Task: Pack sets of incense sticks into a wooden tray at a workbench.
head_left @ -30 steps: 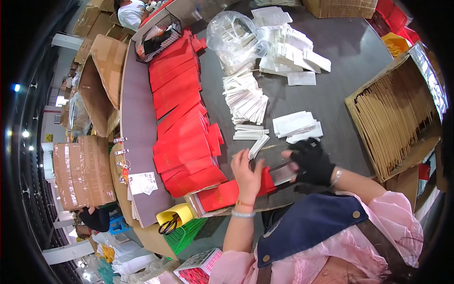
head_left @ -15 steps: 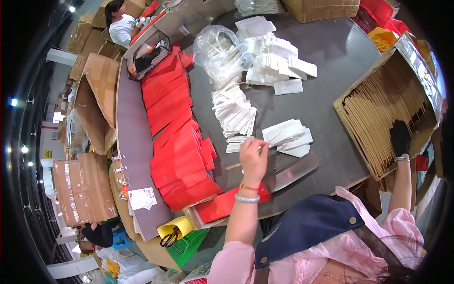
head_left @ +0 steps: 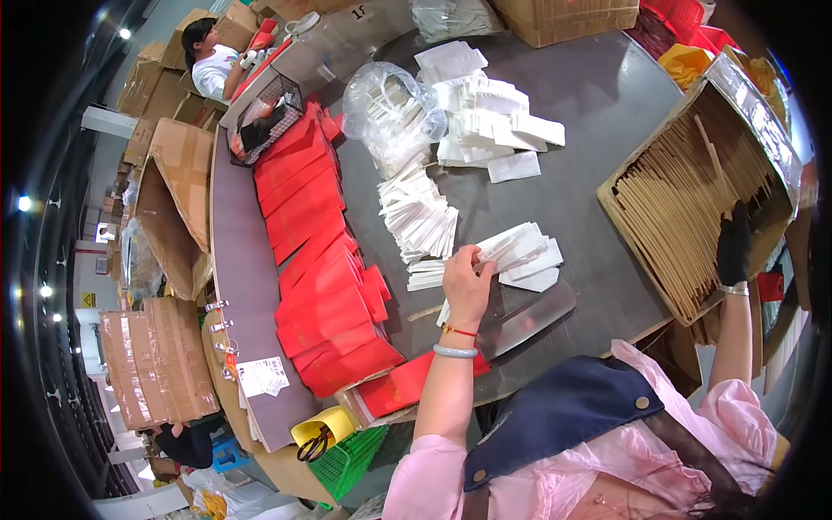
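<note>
My bare left hand reaches over the table, thumb and fingertips pinched at the near left end of a small fanned pile of white paper sleeves. My right hand, in a black glove, is inside an open cardboard box at the right. The box is packed with rows of thin brown strips. One brown strip stands out at an angle above the rows, its lower end by my gloved fingers, which look closed on it. Below my left wrist lie a red packet and a curved shiny metal plate.
Overlapping red packets run along the left of the table. More white sleeves and a clear plastic bag lie mid-table. A wire basket and a yellow holder with scissors stand at the left edge. Another person works beyond.
My left hand has moved onto the end of the white sleeves. My right hand has shifted up in the box, and one brown strip now tilts out of the rows. The view has shifted slightly.
</note>
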### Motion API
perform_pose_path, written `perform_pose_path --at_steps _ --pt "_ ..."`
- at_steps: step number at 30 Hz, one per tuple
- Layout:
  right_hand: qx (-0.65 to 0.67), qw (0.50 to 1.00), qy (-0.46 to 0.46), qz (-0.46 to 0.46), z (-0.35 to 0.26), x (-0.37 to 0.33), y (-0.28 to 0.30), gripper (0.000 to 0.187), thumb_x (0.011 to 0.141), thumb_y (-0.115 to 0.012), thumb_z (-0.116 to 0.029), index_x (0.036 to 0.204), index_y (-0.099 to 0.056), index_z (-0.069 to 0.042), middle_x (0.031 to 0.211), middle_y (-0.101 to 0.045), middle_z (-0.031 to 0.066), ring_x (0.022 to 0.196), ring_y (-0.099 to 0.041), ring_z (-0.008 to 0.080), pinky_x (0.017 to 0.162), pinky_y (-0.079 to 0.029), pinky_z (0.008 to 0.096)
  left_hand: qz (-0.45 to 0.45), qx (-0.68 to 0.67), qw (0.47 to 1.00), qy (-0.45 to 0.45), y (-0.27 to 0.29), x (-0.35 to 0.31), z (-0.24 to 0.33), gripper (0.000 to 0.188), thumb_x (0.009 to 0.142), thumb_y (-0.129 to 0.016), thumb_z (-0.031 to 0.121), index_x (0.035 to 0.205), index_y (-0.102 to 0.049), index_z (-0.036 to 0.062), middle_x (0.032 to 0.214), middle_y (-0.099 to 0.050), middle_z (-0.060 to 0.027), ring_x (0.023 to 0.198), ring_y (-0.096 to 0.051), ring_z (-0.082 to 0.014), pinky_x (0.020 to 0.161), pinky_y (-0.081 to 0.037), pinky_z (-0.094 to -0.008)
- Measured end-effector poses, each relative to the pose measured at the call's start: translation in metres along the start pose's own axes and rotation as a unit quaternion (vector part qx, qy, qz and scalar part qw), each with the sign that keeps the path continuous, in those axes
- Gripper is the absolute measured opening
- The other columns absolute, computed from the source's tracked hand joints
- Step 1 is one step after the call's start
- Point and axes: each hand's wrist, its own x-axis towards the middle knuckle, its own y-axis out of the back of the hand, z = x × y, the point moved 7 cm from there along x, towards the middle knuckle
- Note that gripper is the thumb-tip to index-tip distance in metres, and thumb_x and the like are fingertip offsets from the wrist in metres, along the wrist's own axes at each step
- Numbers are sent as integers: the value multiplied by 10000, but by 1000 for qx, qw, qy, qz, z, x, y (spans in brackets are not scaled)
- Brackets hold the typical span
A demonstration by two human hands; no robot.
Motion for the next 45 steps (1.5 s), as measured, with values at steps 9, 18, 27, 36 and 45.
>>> perform_pose_path --at_steps 9,18,27,36,45 --pt "434 821 181 -323 -266 -104 24 131 852 -577 17 960 -628 -37 762 -530 37 712 -543 198 662 -439 312 -206 -80 969 114 16 -69 25 205 734 -800 122 870 -659 63 744 -611 -4 730 -575 -134 684 -478 -283" --pt "146 766 479 -403 -323 -167 -14 235 836 -648 -218 1053 -683 -137 767 -580 108 757 -600 307 676 -482 421 -117 149 982 13 66 -127 20 651 593 -861 223 1191 -647 82 1184 -567 -87 1116 -487 -316 980 -391 -423" --pt "204 837 335 -381 -308 -165 -55 108 785 -695 -151 837 -668 -60 858 -644 136 908 -616 334 770 -504 405 -108 153 982 -27 36 -121 31 784 575 -871 187 1280 -553 57 1238 -533 -97 1133 -472 -333 963 -383 -465" --pt "214 783 466 -351 -380 -188 -2 655 615 -807 -492 1088 -600 -89 1108 -596 129 1072 -554 344 970 -385 495 -200 147 965 -85 33 -94 53 636 586 -804 96 1186 -607 171 1124 -540 -118 1050 -507 -335 869 -429 -439" --pt "207 845 381 -313 -346 -127 26 624 631 -805 -408 1107 -567 -82 1022 -581 111 1016 -548 327 936 -367 472 -50 317 942 -100 161 -22 26 318 630 -724 29 941 -666 71 1183 -544 -182 1126 -505 -388 969 -427 -477"
